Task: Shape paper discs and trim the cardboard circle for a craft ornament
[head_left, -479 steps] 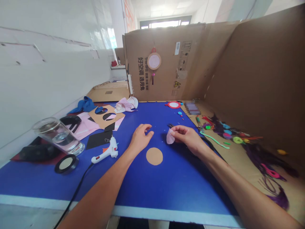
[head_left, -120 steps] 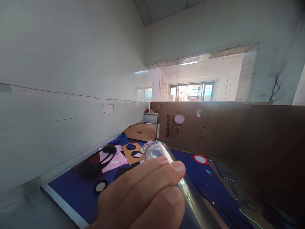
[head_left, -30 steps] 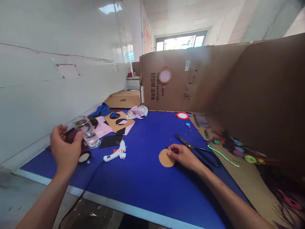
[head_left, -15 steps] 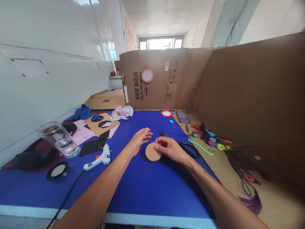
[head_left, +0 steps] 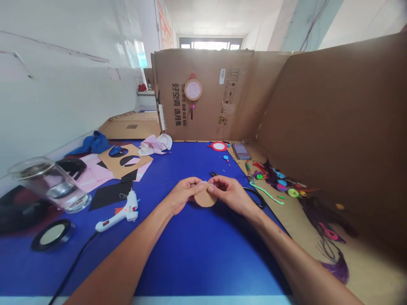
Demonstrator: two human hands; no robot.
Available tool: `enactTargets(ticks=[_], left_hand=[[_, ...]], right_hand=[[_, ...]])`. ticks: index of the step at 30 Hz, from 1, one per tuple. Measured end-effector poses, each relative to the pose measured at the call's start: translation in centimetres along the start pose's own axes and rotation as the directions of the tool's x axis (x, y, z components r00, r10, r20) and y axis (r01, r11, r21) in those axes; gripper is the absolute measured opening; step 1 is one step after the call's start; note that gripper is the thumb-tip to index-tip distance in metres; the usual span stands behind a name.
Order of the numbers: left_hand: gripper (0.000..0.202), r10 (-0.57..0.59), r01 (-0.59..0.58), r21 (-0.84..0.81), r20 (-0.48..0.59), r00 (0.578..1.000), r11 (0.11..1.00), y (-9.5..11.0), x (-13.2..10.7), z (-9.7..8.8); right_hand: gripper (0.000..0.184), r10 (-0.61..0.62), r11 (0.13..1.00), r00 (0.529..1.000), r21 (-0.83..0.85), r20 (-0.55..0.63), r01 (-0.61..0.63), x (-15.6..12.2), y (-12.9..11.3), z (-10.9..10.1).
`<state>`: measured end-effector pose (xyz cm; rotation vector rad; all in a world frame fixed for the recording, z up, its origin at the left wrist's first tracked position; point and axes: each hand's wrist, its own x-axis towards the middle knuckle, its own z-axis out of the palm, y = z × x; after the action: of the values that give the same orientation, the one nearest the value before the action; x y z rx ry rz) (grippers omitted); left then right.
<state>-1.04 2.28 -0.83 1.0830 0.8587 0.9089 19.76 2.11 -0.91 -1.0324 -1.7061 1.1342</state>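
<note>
A round brown cardboard disc (head_left: pixel 205 199) sits between my two hands over the blue table (head_left: pixel 197 254). My left hand (head_left: pixel 182 197) pinches the disc's left edge with curled fingers. On the opposite side, my right hand (head_left: pixel 229 194) grips the disc's upper right edge, fingers closed. A small pale piece shows at the disc's top, between my fingertips. Black scissors (head_left: pixel 251 192) lie just behind my right hand, partly hidden by it.
A white glue gun (head_left: pixel 119 213) with a black cord lies left of my hands. A glass jar (head_left: pixel 47 184) and its lid (head_left: pixel 52 234) stand at the left. Cut cardboard (head_left: pixel 124 155), pink and black sheets lie behind. Coloured trimmings (head_left: pixel 286 186) litter the right. Cardboard walls enclose the back and right.
My left hand has come in from beside the disc and taken its left edge. Both hands have lifted the disc slightly. The view has tilted down and left.
</note>
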Motion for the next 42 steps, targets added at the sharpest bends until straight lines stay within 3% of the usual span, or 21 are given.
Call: enactTargets(ticks=[12, 19, 22, 24, 25, 27, 28, 29, 31, 36, 42], left_hand=[[0.044, 0.155, -0.141, 0.103, -0.149, 0.977, 0.985, -0.9, 0.8, 0.2], [0.037, 0.19, -0.172, 0.153, -0.116, 0.975, 0.973, -1.4, 0.7, 0.8], [0.03, 0.23, -0.194, 0.278, -0.104, 0.968, 0.941, -1.1, 0.8, 0.4], [0.022, 0.32, -0.212, 0.5, -0.141, 0.937, 0.84, -0.1, 0.8, -0.7], [0.017, 0.373, -0.17, 0.652, -0.185, 0.909, 0.739, 0.5, 0.7, -1.5], [0.015, 0.474, 0.033, 0.883, -0.283, 0.834, 0.469, 1.8, 0.2, -3.4], [0.016, 0.488, 0.153, 0.929, -0.31, 0.816, 0.336, 2.3, 0.0, -4.3], [0.018, 0.474, 0.246, 0.944, -0.323, 0.819, 0.218, 2.7, -0.3, -5.1], [0.021, 0.392, 0.36, 0.93, -0.356, 0.848, 0.067, 3.0, -0.6, -6.2], [0.028, 0.332, 0.423, 0.895, -0.36, 0.872, -0.141, 2.4, -0.5, -6.8], [0.036, 0.365, 0.429, 0.877, -0.336, 0.868, -0.214, 1.8, 0.3, -6.9]], right_hand=[[0.05, 0.081, 0.997, 0.992, 0.013, -0.092, -0.08, -0.2, -0.8, -0.1], [0.051, 0.109, 0.994, 0.994, 0.017, -0.027, -0.108, -0.2, -0.8, 0.2], [0.05, 0.119, 0.993, 0.993, 0.004, -0.008, -0.119, -0.2, -0.9, 0.2], [0.049, 0.127, 0.992, 0.992, -0.002, -0.011, -0.127, -0.3, -0.9, 0.2], [0.049, 0.131, 0.991, 0.991, -0.001, -0.017, -0.131, -0.3, -0.9, 0.2], [0.049, 0.135, 0.991, 0.99, 0.003, -0.029, -0.135, -0.2, -0.8, 0.2], [0.049, 0.136, 0.991, 0.99, 0.003, -0.03, -0.136, -0.2, -0.8, 0.2], [0.049, 0.137, 0.991, 0.99, 0.001, -0.03, -0.137, -0.2, -0.7, 0.2], [0.049, 0.139, 0.99, 0.99, -0.005, -0.022, -0.14, -0.1, -0.6, 0.3], [0.048, 0.125, 0.992, 0.992, -0.01, -0.017, -0.125, 0.0, -0.5, 0.3], [0.049, 0.101, 0.995, 0.995, 0.014, -0.013, -0.101, 0.2, -0.1, 0.4]])
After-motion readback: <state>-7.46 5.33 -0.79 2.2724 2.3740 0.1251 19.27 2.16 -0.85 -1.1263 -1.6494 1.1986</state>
